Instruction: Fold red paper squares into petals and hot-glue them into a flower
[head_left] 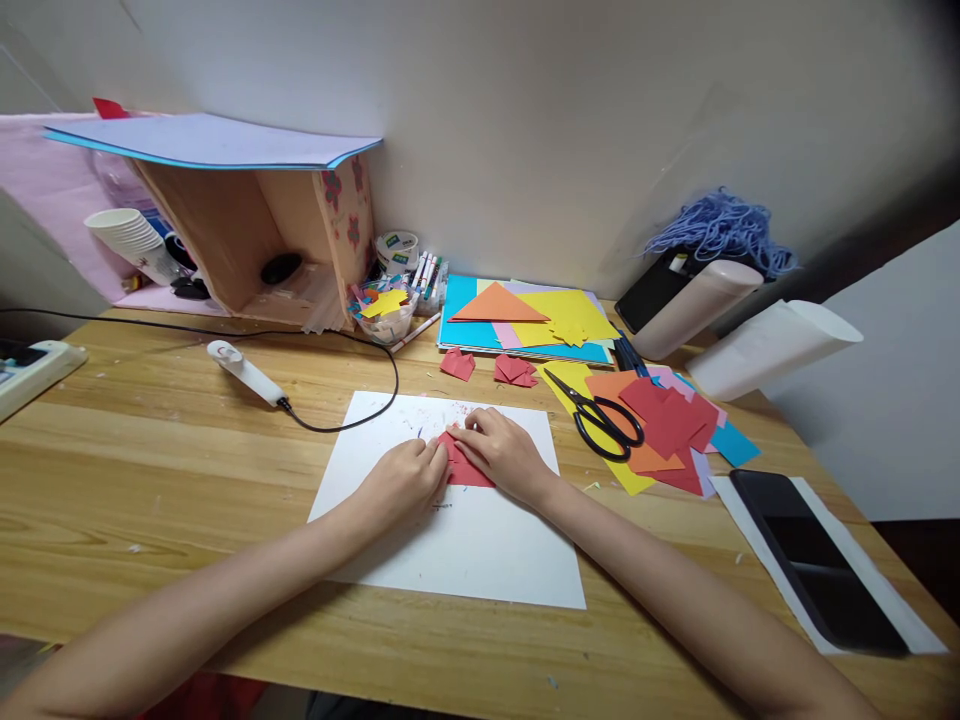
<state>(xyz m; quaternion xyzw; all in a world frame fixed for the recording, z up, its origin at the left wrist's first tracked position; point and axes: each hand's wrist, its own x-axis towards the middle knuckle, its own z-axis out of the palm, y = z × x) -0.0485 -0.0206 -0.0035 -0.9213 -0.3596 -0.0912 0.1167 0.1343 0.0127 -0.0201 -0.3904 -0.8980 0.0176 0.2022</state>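
Observation:
A small piece of red paper (pixel 469 472) lies on a white sheet of paper (pixel 495 555), partly covered by my fingers. My left hand (pixel 411 475) grips its left edge with the fingers pressed together. From the right, my right hand (pixel 504 450) presses and pinches its upper part, fingers bent. Whether the paper has a fold under the fingertips is hidden. Just beyond the white sheet sit two folded red paper pieces (pixel 515 371). Black-handled scissors (pixel 600 415) rest to the right of my right hand, on loose coloured paper.
Colored paper squares (pixel 671 425) lie right, near a phone (pixel 817 560). Paper rolls (pixel 772 345) and blue yarn (pixel 724 235) stand behind. A white corded tool (pixel 247 372), its black cable, a cardboard box (pixel 202 215) and a scrap-filled bowl (pixel 386 315) are left and back.

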